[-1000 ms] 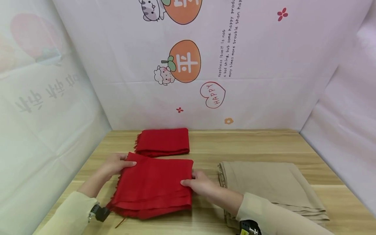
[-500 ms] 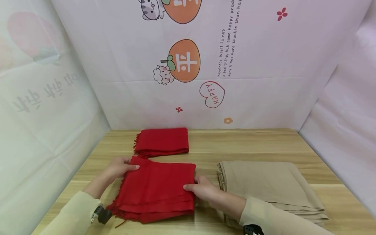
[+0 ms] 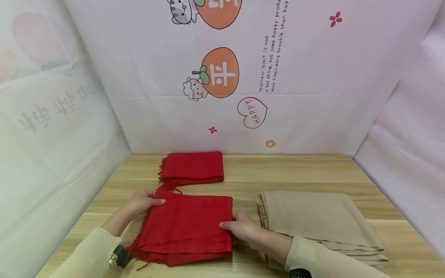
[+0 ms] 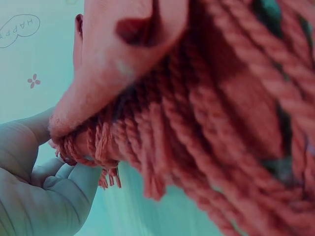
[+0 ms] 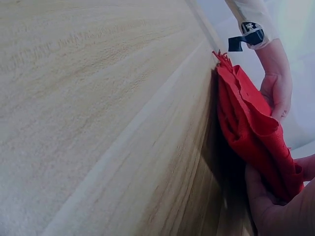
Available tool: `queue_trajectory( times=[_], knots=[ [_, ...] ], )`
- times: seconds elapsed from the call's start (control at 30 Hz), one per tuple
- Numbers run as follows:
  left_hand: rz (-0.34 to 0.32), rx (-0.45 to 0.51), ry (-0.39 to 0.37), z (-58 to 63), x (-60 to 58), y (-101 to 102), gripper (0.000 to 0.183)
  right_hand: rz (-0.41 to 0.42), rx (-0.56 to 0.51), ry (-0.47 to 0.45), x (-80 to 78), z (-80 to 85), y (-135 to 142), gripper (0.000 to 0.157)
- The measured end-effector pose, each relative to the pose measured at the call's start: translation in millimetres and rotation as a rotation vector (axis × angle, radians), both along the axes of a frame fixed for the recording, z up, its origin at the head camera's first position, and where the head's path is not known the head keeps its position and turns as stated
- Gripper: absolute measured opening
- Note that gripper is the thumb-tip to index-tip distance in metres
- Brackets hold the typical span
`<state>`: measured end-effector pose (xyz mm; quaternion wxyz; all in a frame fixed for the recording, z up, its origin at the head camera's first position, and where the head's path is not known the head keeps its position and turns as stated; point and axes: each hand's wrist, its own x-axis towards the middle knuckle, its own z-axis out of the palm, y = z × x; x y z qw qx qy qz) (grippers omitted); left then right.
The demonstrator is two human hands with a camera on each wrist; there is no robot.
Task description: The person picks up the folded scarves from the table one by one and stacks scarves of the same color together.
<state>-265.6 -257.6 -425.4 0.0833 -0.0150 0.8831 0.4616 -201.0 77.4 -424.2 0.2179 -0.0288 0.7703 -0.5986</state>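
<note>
Both hands hold a folded red scarf (image 3: 191, 222) low over the table at the left. Its twisted fringe (image 4: 157, 147) hangs along the left side. My left hand (image 3: 141, 201) pinches the far left corner, thumb on top and fingers beneath. On the right edge, my right hand (image 3: 243, 227) grips the layers the same way; the right wrist view has its fingers (image 5: 258, 196) under the cloth. Just behind lies a second folded red scarf (image 3: 192, 166), its fringe also to the left.
A folded beige cloth (image 3: 316, 216) lies at the right, partly behind the right forearm. White printed sheets (image 3: 306, 116) wall the wooden table (image 3: 288, 170) at the back and both sides.
The held scarf has come slightly toward me and to the right, lower over the table, both hands moving along with it. The rear scarf and beige cloth stay put.
</note>
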Motion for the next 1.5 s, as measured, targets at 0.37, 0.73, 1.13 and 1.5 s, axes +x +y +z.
queue_trajectory(
  times=[0.37,0.73,1.13,1.5],
  knots=[
    [-0.041,0.008,-0.013,-5.5,-2.9,-2.5,0.023,0.011,0.067,0.005,-0.8,-3.0,1.7,0.024],
    [-0.042,-0.018,-0.02,-9.5,-5.5,-3.8,0.027,0.028,0.081,-0.058,-0.5,-5.1,2.9,0.022],
    [-0.032,-0.062,-0.016,-6.9,-5.6,-6.2,0.023,0.046,0.035,-0.128,-1.6,-5.9,2.9,0.023],
    [-0.041,-0.06,0.006,-6.4,-5.9,-8.3,0.023,0.002,0.066,-0.074,1.9,-5.3,4.9,0.03]
  ],
)
